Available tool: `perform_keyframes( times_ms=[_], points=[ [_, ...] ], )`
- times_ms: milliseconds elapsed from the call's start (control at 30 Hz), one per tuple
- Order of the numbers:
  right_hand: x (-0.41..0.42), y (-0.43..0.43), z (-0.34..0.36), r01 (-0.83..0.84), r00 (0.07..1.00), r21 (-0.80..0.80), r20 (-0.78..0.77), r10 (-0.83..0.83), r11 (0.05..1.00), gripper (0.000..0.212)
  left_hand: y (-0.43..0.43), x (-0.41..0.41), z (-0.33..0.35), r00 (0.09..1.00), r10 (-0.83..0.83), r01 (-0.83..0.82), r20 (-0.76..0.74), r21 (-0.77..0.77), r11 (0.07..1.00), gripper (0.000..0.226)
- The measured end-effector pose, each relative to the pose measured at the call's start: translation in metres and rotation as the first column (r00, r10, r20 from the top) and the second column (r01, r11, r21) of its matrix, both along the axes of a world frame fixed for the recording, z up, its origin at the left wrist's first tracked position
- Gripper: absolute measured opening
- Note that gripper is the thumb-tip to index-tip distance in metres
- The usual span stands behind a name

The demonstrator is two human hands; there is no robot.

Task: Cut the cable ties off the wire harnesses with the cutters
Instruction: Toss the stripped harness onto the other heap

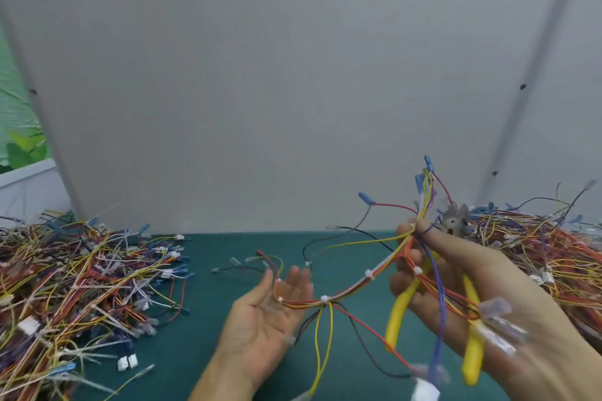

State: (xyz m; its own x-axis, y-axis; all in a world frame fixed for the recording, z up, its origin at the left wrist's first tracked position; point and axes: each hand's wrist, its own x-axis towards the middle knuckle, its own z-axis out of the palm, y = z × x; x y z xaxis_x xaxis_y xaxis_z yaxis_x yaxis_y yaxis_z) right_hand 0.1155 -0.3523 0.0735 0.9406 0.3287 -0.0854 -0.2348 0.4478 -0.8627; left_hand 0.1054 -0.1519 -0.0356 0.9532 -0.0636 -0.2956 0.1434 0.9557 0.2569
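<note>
My right hand (462, 286) holds the yellow-handled cutters (402, 309), whose grey jaws (454, 221) point up, and pinches a wire harness (368, 277) between thumb and forefinger near its upper end. The harness hangs above the table in a curve down to the left, bound by white cable ties (369, 274) at several points. My left hand (270, 309) is palm up with fingers straight under the harness's left end, touching the wires there. Its image is blurred.
A big tangle of loose wires and cut ties (75, 286) covers the green table (208, 319) on the left. Another pile of harnesses (534, 244) lies on the right behind my right hand. A grey wall panel stands behind the table.
</note>
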Motion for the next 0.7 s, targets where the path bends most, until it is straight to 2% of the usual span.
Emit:
perform_keyframes(
  times_ms=[33, 67, 133, 167, 267, 400, 700],
  points=[
    [-0.003, -0.008, -0.004, 0.034, 0.999, 0.038, -0.007, -0.034, 0.999, 0.049, 0.006, 0.002, 0.001, 0.997, 0.076, -0.076, 0.011, 0.013, 0.997, 0.026],
    [-0.007, -0.016, -0.008, 0.095, 0.995, 0.03, 0.003, -0.095, 0.995, 0.041, 0.011, 0.003, 0.002, 0.99, 0.139, -0.139, 0.017, 0.029, 0.99, 0.021],
    [-0.009, -0.031, -0.017, 0.282, 0.957, -0.057, 0.086, -0.277, 0.958, 0.011, 0.022, 0.006, 0.002, 0.975, 0.221, -0.222, 0.025, 0.078, 0.972, 0.014],
    [-0.008, -0.039, -0.022, 0.375, 0.924, -0.096, 0.115, -0.364, 0.922, 0.008, 0.029, 0.007, 0.002, 0.966, 0.254, -0.257, 0.04, 0.113, 0.96, 0.013],
    [0.0, -0.058, -0.032, 0.55, 0.834, -0.207, 0.193, -0.518, 0.809, 0.019, 0.045, 0.011, 0.0, 0.944, 0.314, -0.328, 0.097, 0.199, 0.924, 0.017],
    [0.002, -0.068, -0.034, 0.619, 0.785, -0.26, 0.191, -0.589, 0.741, 0.01, 0.049, 0.013, 0.0, 0.935, 0.322, -0.351, 0.146, 0.279, 0.894, 0.017],
    [0.002, -0.077, -0.027, 0.621, 0.784, -0.242, 0.201, -0.587, 0.746, 0.011, 0.048, 0.01, 0.002, 0.948, 0.289, -0.318, 0.132, 0.361, 0.877, 0.015]
  ],
)
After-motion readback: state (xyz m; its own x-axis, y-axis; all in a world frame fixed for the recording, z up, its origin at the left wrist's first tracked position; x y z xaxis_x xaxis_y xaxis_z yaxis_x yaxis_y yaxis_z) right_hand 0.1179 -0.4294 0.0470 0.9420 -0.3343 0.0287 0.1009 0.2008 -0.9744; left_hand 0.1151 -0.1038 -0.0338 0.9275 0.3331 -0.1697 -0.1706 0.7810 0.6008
